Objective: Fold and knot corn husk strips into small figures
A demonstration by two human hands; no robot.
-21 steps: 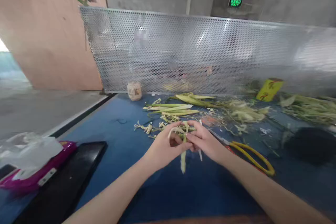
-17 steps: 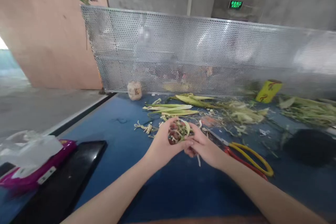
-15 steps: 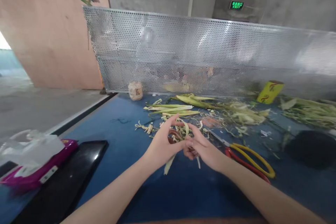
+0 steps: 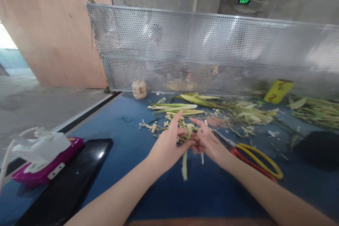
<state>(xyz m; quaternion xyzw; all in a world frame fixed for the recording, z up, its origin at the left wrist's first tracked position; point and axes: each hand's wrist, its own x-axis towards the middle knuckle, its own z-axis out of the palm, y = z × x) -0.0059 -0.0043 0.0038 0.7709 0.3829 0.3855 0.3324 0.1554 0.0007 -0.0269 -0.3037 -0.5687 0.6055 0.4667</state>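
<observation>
Two bare hands, left hand (image 4: 165,148) and right hand (image 4: 212,147), close together above the near middle of a blue worktop (image 4: 159,197). On the left one, forefinger raised upward, thumb and bent fingers closed on a pale strip (image 4: 184,167), similar to plant husk, with free end hanging down between both hands. On the right one, forefinger stretched toward the left, other fingers curled beside this strip; impossible to tell exactly the grip there. Below these curled fingers, a thinner white strip (image 4: 202,158), also hanging. Just behind the hands, small knotted pieces (image 4: 152,127) of pale colour. Farther back, long green leaves (image 4: 174,108), and to their right a tangled heap of dry husk (image 4: 254,113). Beside the right forearm (image 4: 259,187), scissors (image 4: 241,146) with one yellow and one red handle. Near the back edge, a beige roll (image 4: 139,89) on the left and a yellow cylinder (image 4: 278,91) on the right, both before a perforated metal panel (image 4: 212,53). At far left, a flat black object (image 4: 71,176).
</observation>
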